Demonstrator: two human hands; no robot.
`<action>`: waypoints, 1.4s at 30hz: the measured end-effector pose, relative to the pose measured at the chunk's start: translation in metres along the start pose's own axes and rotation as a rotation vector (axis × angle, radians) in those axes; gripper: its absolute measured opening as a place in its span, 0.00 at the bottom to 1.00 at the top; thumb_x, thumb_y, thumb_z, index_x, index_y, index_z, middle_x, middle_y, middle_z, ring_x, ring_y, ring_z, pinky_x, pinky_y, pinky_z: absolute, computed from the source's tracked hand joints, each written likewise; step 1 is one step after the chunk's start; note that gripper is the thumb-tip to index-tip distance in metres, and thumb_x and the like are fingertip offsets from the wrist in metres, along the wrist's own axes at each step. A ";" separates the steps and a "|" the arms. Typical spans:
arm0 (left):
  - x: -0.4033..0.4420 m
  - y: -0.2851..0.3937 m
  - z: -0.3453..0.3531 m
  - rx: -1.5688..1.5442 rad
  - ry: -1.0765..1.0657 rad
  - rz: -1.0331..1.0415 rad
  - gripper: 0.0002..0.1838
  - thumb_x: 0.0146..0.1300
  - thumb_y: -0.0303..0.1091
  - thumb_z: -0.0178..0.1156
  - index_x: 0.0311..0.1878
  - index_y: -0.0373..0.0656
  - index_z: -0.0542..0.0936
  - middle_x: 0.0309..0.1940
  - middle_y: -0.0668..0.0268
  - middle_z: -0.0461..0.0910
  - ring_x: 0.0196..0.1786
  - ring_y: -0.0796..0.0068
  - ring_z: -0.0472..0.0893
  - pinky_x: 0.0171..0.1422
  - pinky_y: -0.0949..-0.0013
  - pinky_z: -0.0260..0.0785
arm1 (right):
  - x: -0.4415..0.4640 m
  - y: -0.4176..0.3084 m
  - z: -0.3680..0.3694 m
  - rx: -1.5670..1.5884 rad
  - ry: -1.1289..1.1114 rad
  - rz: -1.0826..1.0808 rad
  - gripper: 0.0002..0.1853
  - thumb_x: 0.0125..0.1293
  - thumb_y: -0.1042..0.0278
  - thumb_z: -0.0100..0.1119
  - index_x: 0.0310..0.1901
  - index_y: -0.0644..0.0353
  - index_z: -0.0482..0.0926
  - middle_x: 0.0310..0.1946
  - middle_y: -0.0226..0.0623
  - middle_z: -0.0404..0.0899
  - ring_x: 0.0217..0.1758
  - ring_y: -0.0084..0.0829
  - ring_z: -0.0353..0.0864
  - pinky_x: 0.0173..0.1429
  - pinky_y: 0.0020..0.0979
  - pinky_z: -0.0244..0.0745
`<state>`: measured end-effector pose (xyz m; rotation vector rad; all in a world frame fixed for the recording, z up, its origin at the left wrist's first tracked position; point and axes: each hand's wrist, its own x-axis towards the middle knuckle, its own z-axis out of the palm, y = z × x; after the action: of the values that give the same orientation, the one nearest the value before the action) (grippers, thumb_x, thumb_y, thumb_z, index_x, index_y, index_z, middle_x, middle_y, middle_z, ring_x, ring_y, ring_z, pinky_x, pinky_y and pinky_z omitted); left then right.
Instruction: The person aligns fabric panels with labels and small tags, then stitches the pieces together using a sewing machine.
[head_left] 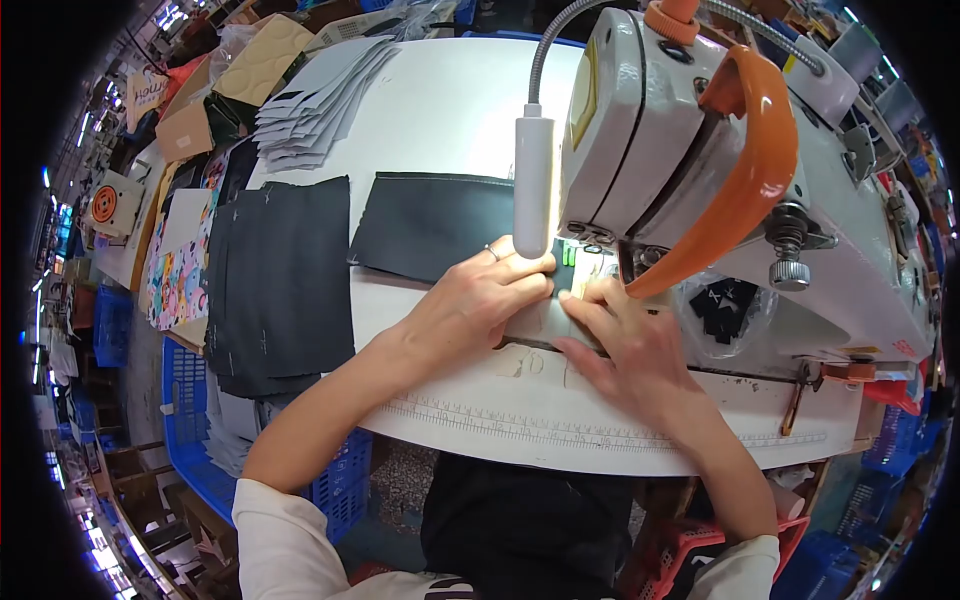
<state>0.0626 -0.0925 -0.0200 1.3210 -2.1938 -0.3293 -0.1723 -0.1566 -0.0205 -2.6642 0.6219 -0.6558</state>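
Observation:
A dark fabric panel [435, 222] lies on the white table, its right end running under the sewing machine [640, 130]. My left hand [490, 290] rests at the panel's lower right edge, fingers bent and pressed together beside the needle area. Close by on the right, my right hand [625, 335] has its thumb and forefinger apart, the fingertips near the small lit spot under the machine head. What lies beneath its fingertips is too small to make out. A white lamp [534, 185] hangs just above my left fingers.
Stacked dark panels [280, 280] lie at the left, with grey sheets [320, 100] behind them. A clear bag with black pieces [725, 308] is right of my right hand. A printed ruler [500, 420] follows the front edge; a blue crate [185, 400] stands below left.

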 end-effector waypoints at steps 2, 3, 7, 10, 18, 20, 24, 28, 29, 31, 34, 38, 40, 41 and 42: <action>0.004 -0.006 0.001 0.007 0.036 0.040 0.19 0.49 0.18 0.67 0.47 0.36 0.82 0.53 0.54 0.82 0.59 0.49 0.80 0.62 0.57 0.77 | 0.000 0.002 0.004 -0.036 0.005 0.019 0.21 0.60 0.58 0.75 0.52 0.57 0.84 0.47 0.31 0.79 0.44 0.36 0.84 0.44 0.40 0.76; 0.006 -0.009 0.001 0.007 0.034 0.041 0.19 0.49 0.18 0.67 0.47 0.36 0.82 0.53 0.54 0.82 0.59 0.49 0.80 0.62 0.57 0.77 | 0.000 0.003 0.005 -0.054 0.009 0.029 0.21 0.61 0.57 0.74 0.53 0.57 0.84 0.47 0.31 0.79 0.43 0.36 0.85 0.43 0.40 0.76; 0.016 -0.016 0.005 0.024 0.109 0.074 0.16 0.51 0.18 0.66 0.46 0.34 0.83 0.48 0.52 0.85 0.56 0.48 0.82 0.60 0.56 0.78 | -0.001 0.003 0.008 -0.124 0.023 0.041 0.23 0.63 0.54 0.73 0.56 0.56 0.83 0.50 0.29 0.80 0.46 0.35 0.85 0.42 0.39 0.76; 0.021 -0.021 0.006 0.032 0.154 0.059 0.14 0.53 0.19 0.65 0.45 0.33 0.85 0.44 0.51 0.85 0.53 0.48 0.83 0.58 0.55 0.79 | -0.002 0.002 0.009 -0.131 0.012 0.060 0.23 0.64 0.53 0.72 0.57 0.55 0.83 0.52 0.29 0.81 0.47 0.35 0.86 0.43 0.41 0.76; 0.022 -0.022 0.010 0.049 0.189 0.055 0.15 0.53 0.19 0.64 0.46 0.34 0.86 0.42 0.51 0.85 0.51 0.48 0.84 0.56 0.55 0.80 | -0.004 0.006 0.012 -0.108 0.013 0.056 0.24 0.63 0.53 0.73 0.58 0.54 0.83 0.53 0.31 0.81 0.50 0.37 0.85 0.49 0.43 0.76; 0.021 -0.023 0.010 0.047 0.183 0.050 0.15 0.53 0.19 0.64 0.46 0.34 0.86 0.42 0.51 0.85 0.51 0.48 0.84 0.56 0.55 0.80 | -0.003 0.005 0.012 -0.096 0.032 0.047 0.24 0.63 0.54 0.73 0.58 0.54 0.83 0.53 0.31 0.81 0.49 0.38 0.85 0.50 0.44 0.76; 0.023 -0.023 0.011 0.040 0.181 0.050 0.15 0.53 0.20 0.65 0.47 0.35 0.86 0.41 0.51 0.85 0.51 0.48 0.84 0.55 0.54 0.80 | -0.002 0.003 0.008 -0.121 0.039 0.033 0.24 0.62 0.55 0.74 0.57 0.54 0.83 0.52 0.33 0.81 0.49 0.39 0.84 0.51 0.42 0.76; 0.022 -0.022 0.008 0.048 0.165 0.044 0.15 0.54 0.20 0.64 0.47 0.36 0.86 0.42 0.52 0.85 0.52 0.47 0.83 0.55 0.54 0.80 | -0.001 0.004 0.008 -0.100 0.037 0.032 0.23 0.62 0.55 0.74 0.57 0.54 0.83 0.51 0.33 0.81 0.50 0.39 0.83 0.51 0.43 0.76; 0.022 -0.022 0.006 0.043 0.135 0.030 0.15 0.55 0.20 0.64 0.48 0.36 0.85 0.44 0.51 0.85 0.53 0.47 0.83 0.57 0.54 0.79 | -0.002 0.003 0.008 -0.086 0.034 0.036 0.23 0.62 0.57 0.74 0.57 0.54 0.83 0.51 0.33 0.81 0.50 0.40 0.82 0.51 0.42 0.76; 0.020 -0.018 -0.001 0.041 0.108 0.019 0.15 0.56 0.19 0.64 0.49 0.36 0.85 0.46 0.51 0.84 0.55 0.47 0.83 0.58 0.54 0.79 | -0.002 0.001 0.005 -0.059 0.029 0.042 0.22 0.62 0.59 0.73 0.57 0.54 0.83 0.50 0.33 0.81 0.51 0.41 0.82 0.50 0.42 0.76; 0.001 -0.003 -0.033 0.393 0.238 0.004 0.17 0.61 0.19 0.62 0.54 0.38 0.83 0.53 0.51 0.82 0.63 0.49 0.79 0.67 0.55 0.73 | -0.011 -0.015 -0.011 -0.079 0.031 0.037 0.23 0.62 0.62 0.73 0.58 0.56 0.81 0.50 0.36 0.80 0.51 0.42 0.82 0.51 0.42 0.77; -0.083 -0.011 -0.070 0.636 0.405 -0.568 0.17 0.67 0.24 0.61 0.59 0.39 0.79 0.63 0.51 0.76 0.72 0.49 0.71 0.78 0.51 0.62 | 0.001 -0.042 -0.003 0.088 0.037 -0.113 0.25 0.60 0.69 0.72 0.59 0.62 0.79 0.53 0.42 0.79 0.53 0.45 0.81 0.57 0.43 0.78; -0.112 -0.026 -0.071 0.712 0.355 -0.584 0.17 0.68 0.25 0.61 0.59 0.39 0.79 0.63 0.51 0.75 0.72 0.48 0.70 0.78 0.50 0.62 | 0.036 -0.059 0.015 0.137 0.007 -0.223 0.27 0.60 0.68 0.72 0.60 0.68 0.76 0.56 0.46 0.76 0.59 0.46 0.78 0.63 0.45 0.75; -0.122 -0.034 -0.070 0.781 0.316 -0.606 0.16 0.69 0.26 0.61 0.59 0.39 0.78 0.64 0.51 0.74 0.72 0.47 0.70 0.78 0.50 0.62 | 0.063 -0.065 0.030 0.097 0.096 -0.225 0.28 0.61 0.65 0.71 0.60 0.68 0.76 0.58 0.47 0.76 0.61 0.47 0.76 0.66 0.45 0.73; -0.128 -0.037 -0.070 0.848 0.276 -0.627 0.16 0.70 0.27 0.60 0.60 0.39 0.78 0.64 0.51 0.74 0.73 0.47 0.70 0.78 0.49 0.61 | 0.082 -0.071 0.045 0.055 0.184 -0.225 0.29 0.62 0.62 0.71 0.61 0.69 0.75 0.59 0.48 0.75 0.64 0.48 0.74 0.68 0.46 0.71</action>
<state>0.1763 0.0064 -0.0230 2.3279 -1.6616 0.6082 -0.0605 -0.1263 -0.0001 -2.6639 0.3451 -0.9747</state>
